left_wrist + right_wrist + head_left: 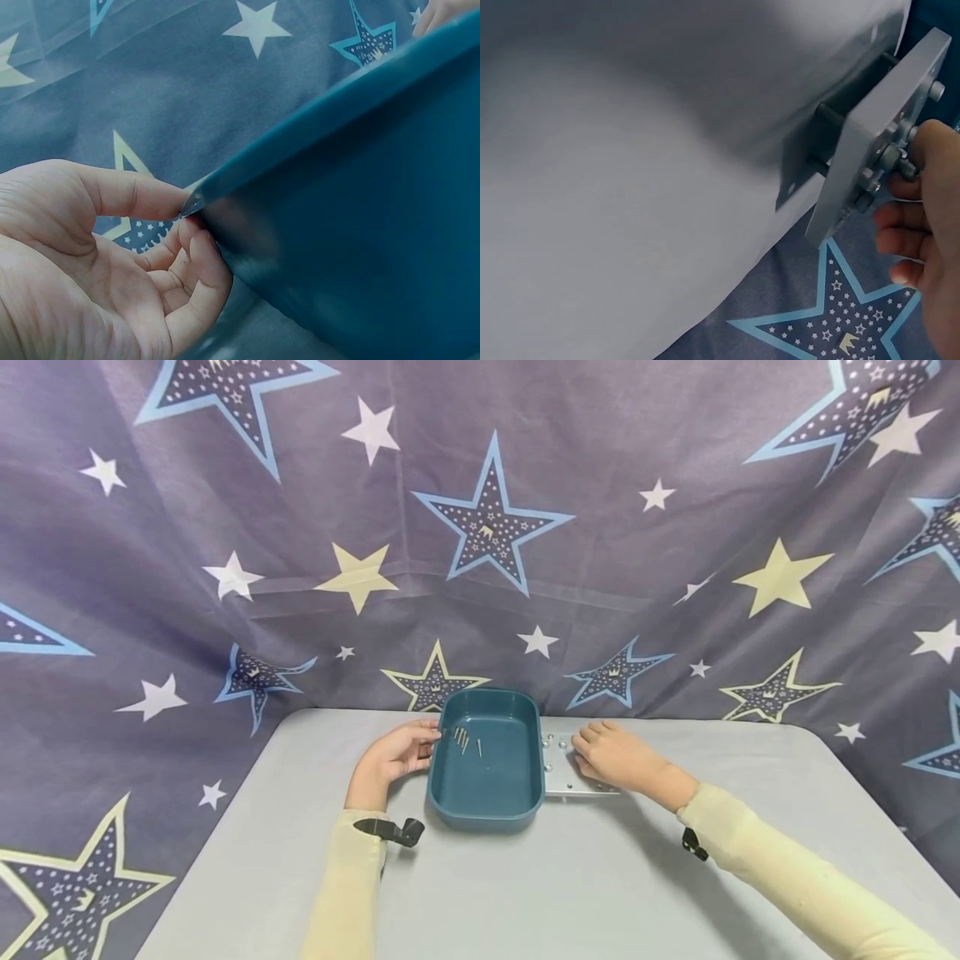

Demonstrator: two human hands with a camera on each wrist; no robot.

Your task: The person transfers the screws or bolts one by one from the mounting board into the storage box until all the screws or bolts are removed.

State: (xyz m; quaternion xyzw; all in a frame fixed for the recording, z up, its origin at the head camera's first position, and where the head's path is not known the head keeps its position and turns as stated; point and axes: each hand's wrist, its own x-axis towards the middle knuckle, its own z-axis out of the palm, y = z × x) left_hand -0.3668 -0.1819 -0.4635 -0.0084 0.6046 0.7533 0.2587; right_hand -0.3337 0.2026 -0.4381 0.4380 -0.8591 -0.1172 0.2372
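Observation:
A deep blue-green plastic tray [487,817] stands on the table. My left hand [401,750] pinches its left rim; the left wrist view shows the thumb and fingers [196,289] at the tray's edge [300,131]. Inside the tray lie several thin screws [462,739]. Right of it, a flat metal plate [573,772] sits raised on short legs, with several bolts [548,767] in its top. My right hand [618,756] is over the plate's right part. In the right wrist view its curled fingers grip a bolt [891,157] on the plate; the fingertips are partly hidden.
The light grey table [495,893] ends at the back against a star-patterned cloth [637,568]. Black wrist straps with small cameras [408,832] sit on both forearms. The tray and the plate stand side by side near the back edge.

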